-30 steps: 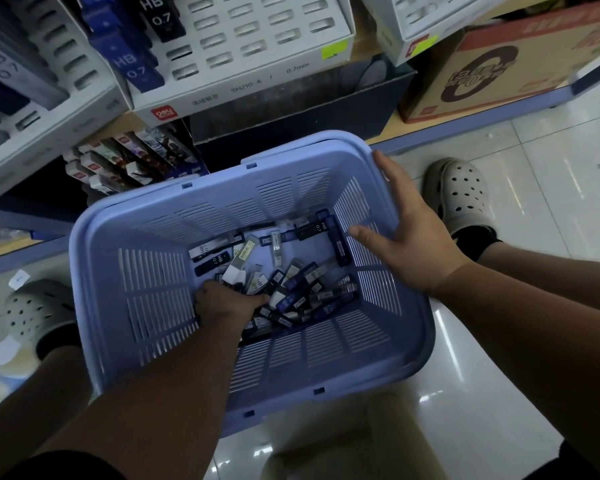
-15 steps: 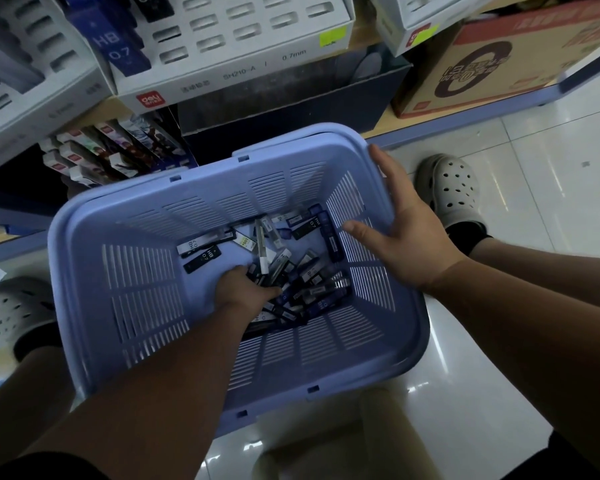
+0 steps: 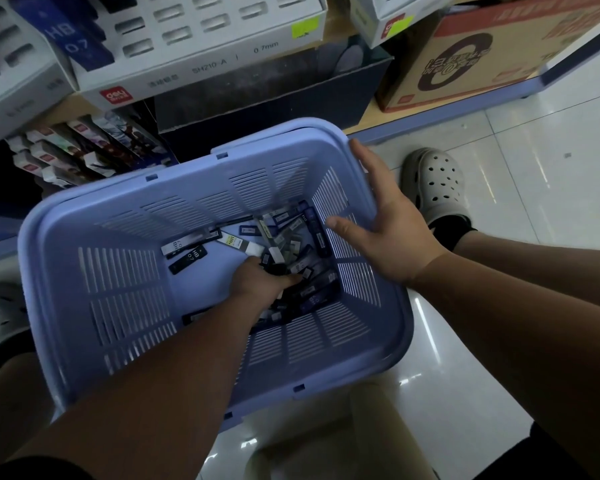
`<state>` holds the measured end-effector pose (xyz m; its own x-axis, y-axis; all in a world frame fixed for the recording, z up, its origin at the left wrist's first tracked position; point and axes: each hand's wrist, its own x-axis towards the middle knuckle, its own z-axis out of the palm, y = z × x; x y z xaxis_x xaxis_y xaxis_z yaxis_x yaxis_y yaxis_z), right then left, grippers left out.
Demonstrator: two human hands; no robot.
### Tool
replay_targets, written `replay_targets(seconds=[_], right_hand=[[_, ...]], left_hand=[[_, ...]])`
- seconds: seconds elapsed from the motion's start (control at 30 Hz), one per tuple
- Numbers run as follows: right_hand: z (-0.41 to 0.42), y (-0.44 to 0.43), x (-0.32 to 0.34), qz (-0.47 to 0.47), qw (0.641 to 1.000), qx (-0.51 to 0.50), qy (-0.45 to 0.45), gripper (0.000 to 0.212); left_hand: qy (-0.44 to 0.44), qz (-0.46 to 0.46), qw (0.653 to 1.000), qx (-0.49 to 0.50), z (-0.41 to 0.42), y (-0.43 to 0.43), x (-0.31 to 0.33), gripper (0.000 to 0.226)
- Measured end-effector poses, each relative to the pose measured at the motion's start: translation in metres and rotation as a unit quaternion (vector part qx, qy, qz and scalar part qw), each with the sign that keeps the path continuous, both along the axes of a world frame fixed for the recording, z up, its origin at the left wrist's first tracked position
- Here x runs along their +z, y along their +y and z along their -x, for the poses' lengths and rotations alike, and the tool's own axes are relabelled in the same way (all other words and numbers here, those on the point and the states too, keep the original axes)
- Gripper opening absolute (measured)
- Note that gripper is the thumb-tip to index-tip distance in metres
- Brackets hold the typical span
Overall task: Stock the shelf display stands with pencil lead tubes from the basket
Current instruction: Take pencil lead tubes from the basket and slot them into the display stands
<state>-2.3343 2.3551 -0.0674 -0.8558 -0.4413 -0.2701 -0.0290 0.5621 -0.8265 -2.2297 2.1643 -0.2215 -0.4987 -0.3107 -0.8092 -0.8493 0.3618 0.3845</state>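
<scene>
A light blue slotted basket (image 3: 125,258) sits low in front of me, tilted toward the shelf. Several dark and white pencil lead tubes (image 3: 291,244) lie heaped in its bottom right corner, with two more apart at the left (image 3: 187,252). My left hand (image 3: 260,278) reaches down into the heap, fingers curled around some tubes. My right hand (image 3: 385,230) grips the basket's right rim, thumb inside the wall and fingers outside. White display stands (image 3: 201,46) with slots sit on the shelf above; blue HB 0.7 tubes (image 3: 73,36) fill some slots.
A dark open box (image 3: 274,95) stands behind the basket. A brown carton (image 3: 482,53) sits on the shelf at right. Packaged pens (image 3: 84,150) lean at left. My grey clogs (image 3: 437,181) rest on the glossy tile floor; another carton (image 3: 343,441) lies beneath the basket.
My left hand moved right across the basket floor into the heap of tubes and closed on some. The basket shifted slightly left and down in view. My right hand kept its hold on the rim.
</scene>
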Motion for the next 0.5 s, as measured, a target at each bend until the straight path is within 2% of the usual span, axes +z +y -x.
replay_targets(seconds=[0.13, 0.23, 0.37, 0.5], right_hand=[[0.0, 0.0, -0.002, 0.001, 1.0, -0.001, -0.001, 0.093], [0.001, 0.0, -0.003, 0.003, 1.0, -0.004, -0.004, 0.093], [0.001, 0.0, -0.004, 0.007, 1.0, -0.005, -0.005, 0.094], [0.002, 0.0, -0.004, 0.008, 1.0, -0.005, -0.009, 0.094]], left_hand=[[-0.007, -0.009, 1.0, -0.015, 0.011, 0.003, -0.001, 0.075], [-0.023, -0.017, 1.0, -0.002, 0.015, 0.005, -0.002, 0.083], [-0.025, -0.022, 0.999, 0.019, 0.016, 0.009, -0.004, 0.067], [-0.028, -0.039, 0.998, 0.043, 0.015, 0.009, -0.004, 0.065]])
